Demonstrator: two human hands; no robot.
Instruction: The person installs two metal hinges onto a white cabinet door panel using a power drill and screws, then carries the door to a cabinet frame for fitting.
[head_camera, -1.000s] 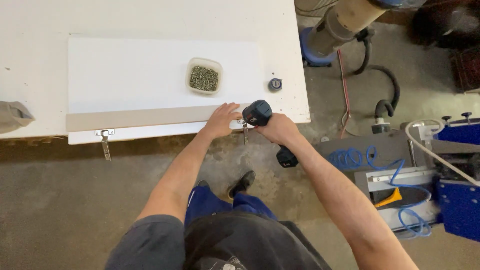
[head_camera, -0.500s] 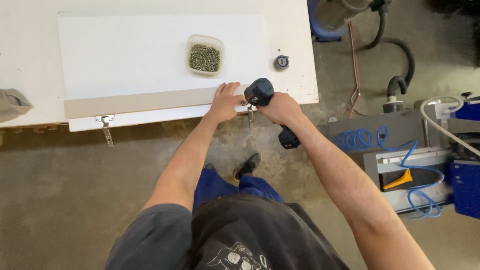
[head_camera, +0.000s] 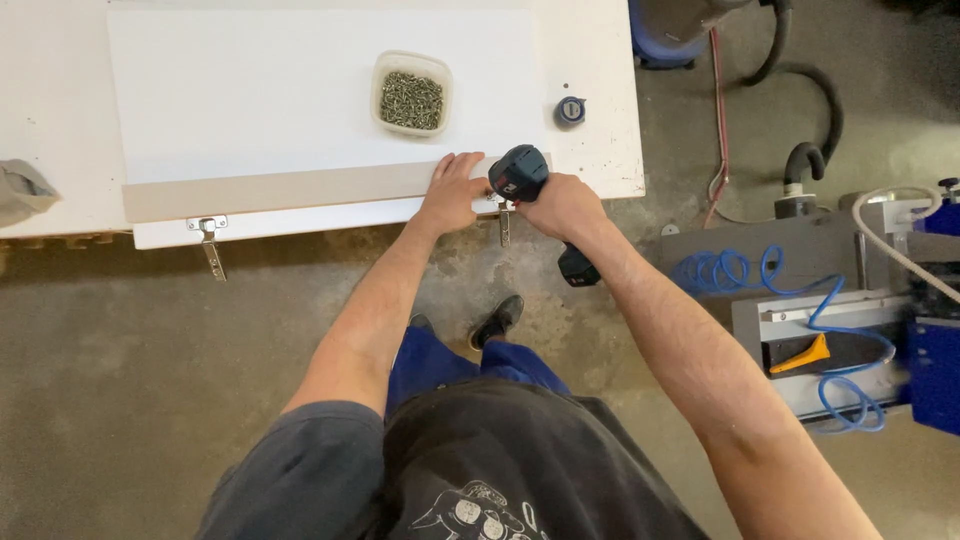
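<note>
My right hand (head_camera: 562, 208) grips a dark blue cordless drill (head_camera: 520, 175), its nose pointed down at a metal hinge (head_camera: 503, 218) on the front edge of a white panel (head_camera: 300, 90). My left hand (head_camera: 452, 190) lies flat on the panel beside that hinge, fingers spread over a beige strip (head_camera: 280, 190) that runs along the panel. A second metal hinge (head_camera: 208, 238) hangs off the panel's front edge further left. A clear plastic tub of screws (head_camera: 411, 95) stands on the panel just beyond my hands.
The panel lies on a white workbench (head_camera: 60, 120). A small round blue item (head_camera: 570, 110) sits on the bench at right. A grey cloth (head_camera: 22, 190) lies at the left edge. Right of me stand a machine with coiled blue hose (head_camera: 740, 270) and black vacuum hoses (head_camera: 800, 160).
The view has shifted slightly, so bench and hands sit a little lower in the frame. Both hands stay at the right hinge with the drill held on it.
</note>
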